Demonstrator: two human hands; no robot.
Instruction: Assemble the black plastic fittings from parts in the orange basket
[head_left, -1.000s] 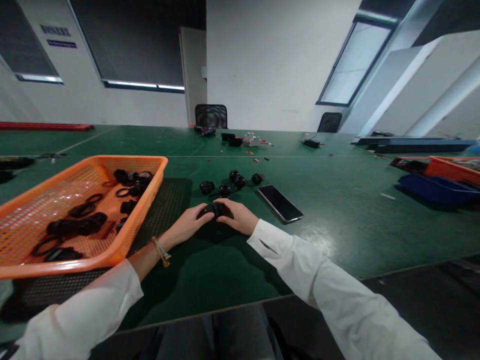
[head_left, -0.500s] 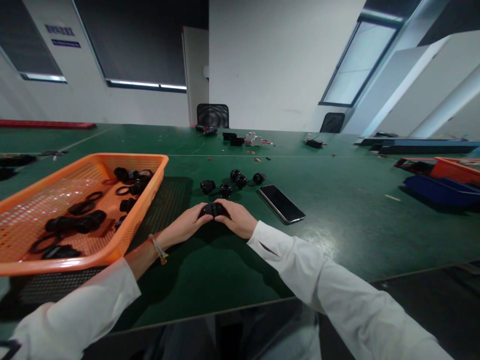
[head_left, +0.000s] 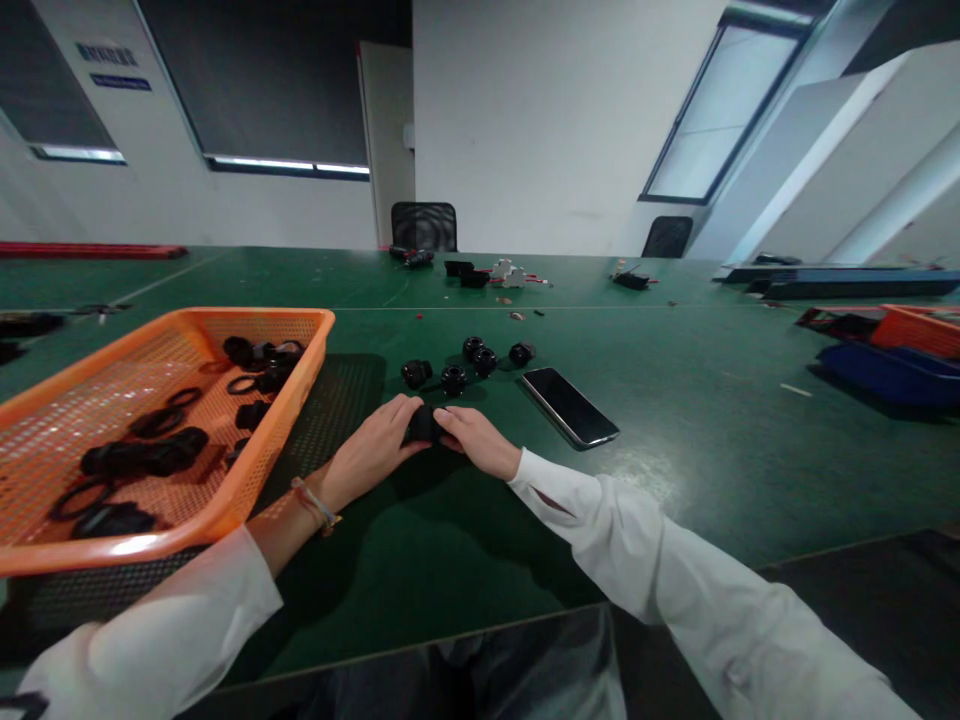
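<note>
A small black part [head_left: 424, 424] is held between both hands over the green table. My left hand [head_left: 377, 446] closes its fingers and thumb round its left side. From the right, my right hand [head_left: 480, 440] pinches the same part. Just beyond my fingers lie several round black fittings [head_left: 453, 379]. On the left, an orange basket [head_left: 321, 350] contains black fittings and black rings [head_left: 184, 397].
A phone [head_left: 570, 407] lies right of the fittings. Blue [head_left: 892, 375] and orange bins stand at the far right. Black and white parts [head_left: 508, 272] with red wires sit farther back, near two chairs [head_left: 424, 227].
My left hand has rolled over the black part, its fingers now more on top. The right hand has shifted slightly right and down. The view has moved a little.
</note>
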